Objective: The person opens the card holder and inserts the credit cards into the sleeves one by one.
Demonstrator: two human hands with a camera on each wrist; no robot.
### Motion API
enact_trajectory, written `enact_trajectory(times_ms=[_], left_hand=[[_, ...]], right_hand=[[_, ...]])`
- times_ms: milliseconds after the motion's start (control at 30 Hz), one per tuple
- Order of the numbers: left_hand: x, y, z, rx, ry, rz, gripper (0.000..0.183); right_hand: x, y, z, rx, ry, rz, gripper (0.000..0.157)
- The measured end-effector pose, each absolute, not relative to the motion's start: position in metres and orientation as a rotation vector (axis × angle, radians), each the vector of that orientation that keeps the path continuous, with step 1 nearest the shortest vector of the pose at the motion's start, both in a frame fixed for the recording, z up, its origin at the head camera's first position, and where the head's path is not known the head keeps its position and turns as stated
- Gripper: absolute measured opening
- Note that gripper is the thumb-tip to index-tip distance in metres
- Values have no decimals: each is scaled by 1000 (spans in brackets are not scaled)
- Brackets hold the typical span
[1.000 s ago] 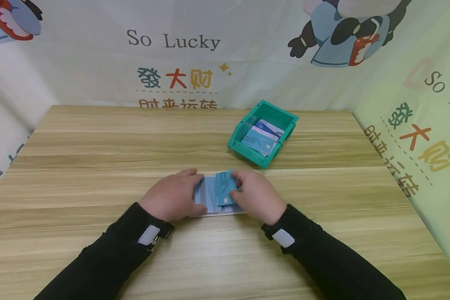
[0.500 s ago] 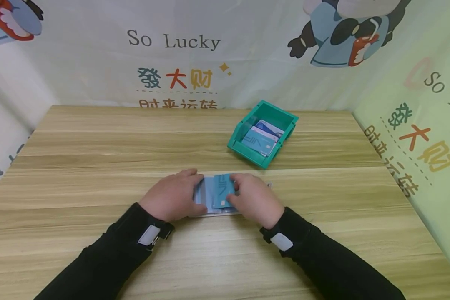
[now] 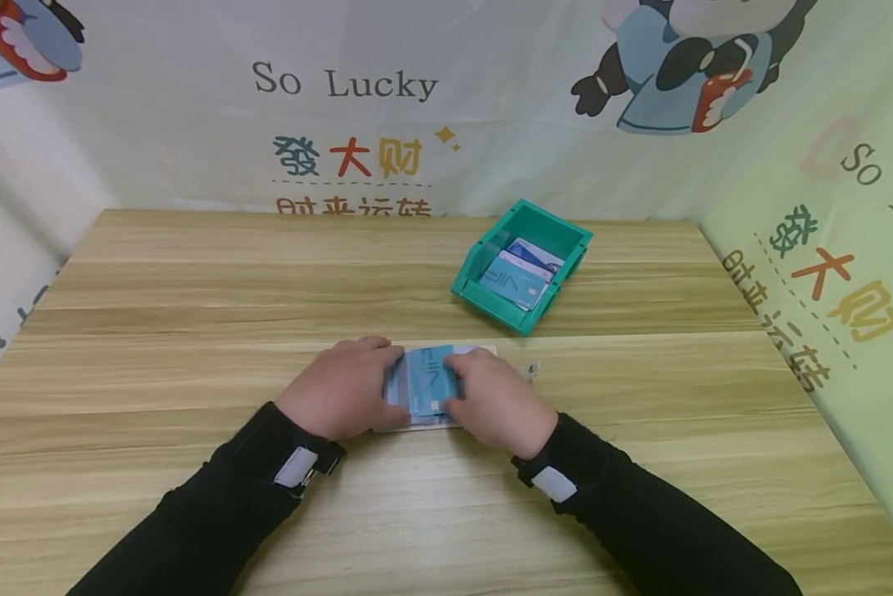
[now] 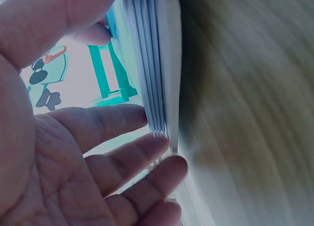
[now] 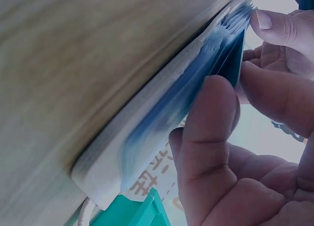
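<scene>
A card holder (image 3: 479, 353) with a pale cover and a stack of clear sleeves lies open on the table. My left hand (image 3: 345, 389) holds its left end, thumb at the near edge and fingers at the far edge. In the left wrist view, the fingers meet the ends of the stacked sleeves (image 4: 147, 64). My right hand (image 3: 501, 401) pinches the right edge of a light blue card (image 3: 429, 381), which lies over the left part of the holder. From the right wrist, the card (image 5: 236, 64) appears tilted against the sleeves, and the fingers partly hide it.
Behind the holder stands a green bin (image 3: 520, 321) with several cards (image 3: 516, 277) inside. A small strap with a snap (image 3: 531, 369) sticks out at the holder's right. A printed cloth (image 3: 349, 116) hangs along the table's back edge.
My right hand has moved left with the blue card, which now covers more of the holder's left part. The holder's right end and snap have come into sight. My left hand stays put.
</scene>
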State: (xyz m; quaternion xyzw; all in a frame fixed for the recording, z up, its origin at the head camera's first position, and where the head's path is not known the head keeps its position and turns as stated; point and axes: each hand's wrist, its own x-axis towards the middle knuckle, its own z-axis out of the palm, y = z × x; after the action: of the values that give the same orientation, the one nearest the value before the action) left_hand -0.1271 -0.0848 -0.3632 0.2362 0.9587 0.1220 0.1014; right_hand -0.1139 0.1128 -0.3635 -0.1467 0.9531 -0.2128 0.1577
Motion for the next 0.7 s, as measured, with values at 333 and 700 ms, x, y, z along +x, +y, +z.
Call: enact_trajectory(times_ms=[333, 700], left_hand=[[-127, -85, -363, 690, 2805, 428, 80], [-129, -85, -365, 698, 2796, 437, 84]], right_hand=[[-112, 110, -364, -495, 2714, -557, 54], [-111, 109, -365, -569, 2733, -504, 51]])
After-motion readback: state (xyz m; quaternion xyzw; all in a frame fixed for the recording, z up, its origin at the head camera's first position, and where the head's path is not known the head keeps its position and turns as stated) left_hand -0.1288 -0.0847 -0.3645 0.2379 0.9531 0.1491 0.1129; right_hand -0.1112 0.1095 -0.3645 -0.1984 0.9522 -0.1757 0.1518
